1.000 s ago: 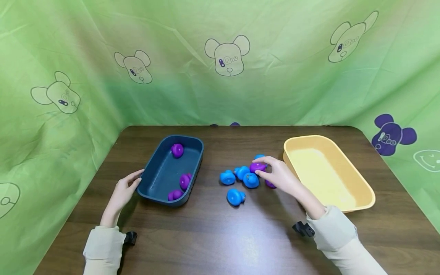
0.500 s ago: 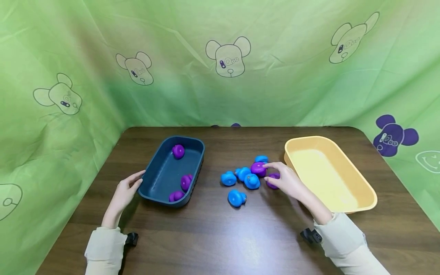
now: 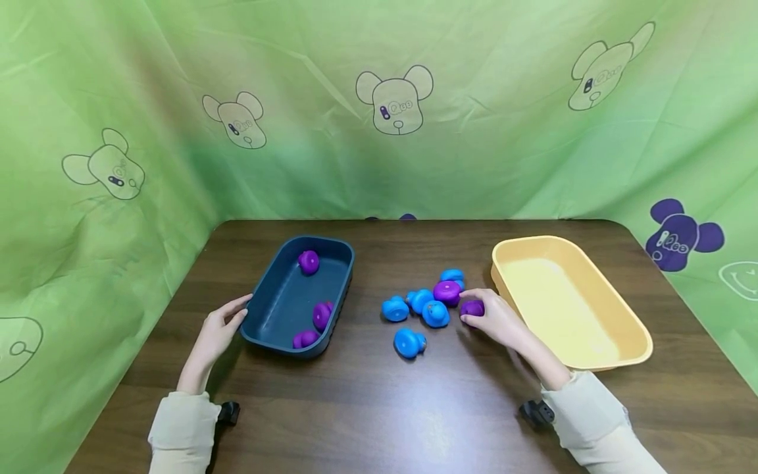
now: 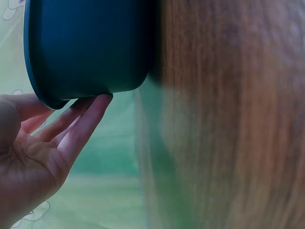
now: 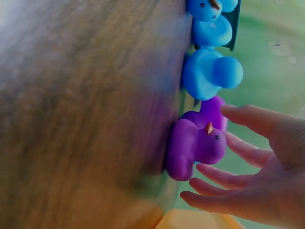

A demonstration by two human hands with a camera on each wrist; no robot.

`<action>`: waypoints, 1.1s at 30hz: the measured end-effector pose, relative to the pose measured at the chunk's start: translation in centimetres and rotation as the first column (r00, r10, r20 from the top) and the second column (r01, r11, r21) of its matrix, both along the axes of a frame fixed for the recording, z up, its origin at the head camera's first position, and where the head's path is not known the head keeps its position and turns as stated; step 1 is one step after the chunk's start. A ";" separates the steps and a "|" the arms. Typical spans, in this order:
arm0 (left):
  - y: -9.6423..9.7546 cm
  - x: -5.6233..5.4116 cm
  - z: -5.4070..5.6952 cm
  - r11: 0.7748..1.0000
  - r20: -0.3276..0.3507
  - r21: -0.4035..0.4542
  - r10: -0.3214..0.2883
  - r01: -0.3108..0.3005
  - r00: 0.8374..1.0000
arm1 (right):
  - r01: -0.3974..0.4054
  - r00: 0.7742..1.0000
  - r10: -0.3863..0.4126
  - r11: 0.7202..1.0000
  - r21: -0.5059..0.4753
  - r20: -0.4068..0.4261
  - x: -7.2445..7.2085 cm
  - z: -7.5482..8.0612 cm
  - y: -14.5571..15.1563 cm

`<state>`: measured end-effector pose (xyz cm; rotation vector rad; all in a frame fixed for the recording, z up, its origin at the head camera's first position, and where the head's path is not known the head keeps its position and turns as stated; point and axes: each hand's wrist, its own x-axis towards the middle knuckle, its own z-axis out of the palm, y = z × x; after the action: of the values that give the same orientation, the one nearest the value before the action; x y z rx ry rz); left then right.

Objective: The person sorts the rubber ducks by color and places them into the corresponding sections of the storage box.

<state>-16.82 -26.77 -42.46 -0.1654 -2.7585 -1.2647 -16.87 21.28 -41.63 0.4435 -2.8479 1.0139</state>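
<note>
My left hand (image 3: pixel 214 330) touches the outer side of a dark blue bin (image 3: pixel 283 299), its fingers fairly straight against the wall under the rim in the left wrist view. Several purple rubber ducks, one a purple duck (image 3: pixel 309 262) at the back, lie inside. My right hand (image 3: pixel 496 321) is around a purple duck (image 5: pixel 187 150) on the table, thumb and fingers spread on either side. In the right wrist view the fingers look apart from a firm hold. Beside it sits another purple duck (image 3: pixel 447 292), close to several blue ducks, among them a blue duck (image 3: pixel 435 314).
A yellow bin (image 3: pixel 547 296) stands to the right, just beyond my right hand. One blue duck (image 3: pixel 408 343) lies nearer the front than the cluster. A green printed curtain (image 3: pixel 308 164) hangs behind the wooden table (image 3: pixel 331 415).
My right hand has moved off the purple duck in the cluster, right and nearer, to the purple duck beside it. My left hand stays at the blue bin.
</note>
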 end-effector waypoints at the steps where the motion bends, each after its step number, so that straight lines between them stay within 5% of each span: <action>1: 0.0 0.0 0.0 1.000 0.001 0.000 0.000 0.000 1.000 | 0.002 1.000 -0.002 1.000 -0.002 0.002 -0.1 -0.1 0.1; 23: -0.1 0.1 -0.1 1.000 0.029 0.023 0.010 -0.011 1.000 | 0.044 0.996 -0.043 0.999 -0.001 0.080 -0.6 -1.1 0.5; 33: 0.0 0.1 0.0 0.999 0.038 0.051 -0.002 0.000 0.999 | 0.059 0.998 -0.059 0.998 -0.012 0.036 -0.2 -0.3 0.2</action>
<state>-16.73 -26.78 -42.48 -0.1400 -2.7550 -1.3512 -17.05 21.48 -41.90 0.3420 -2.8647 1.0399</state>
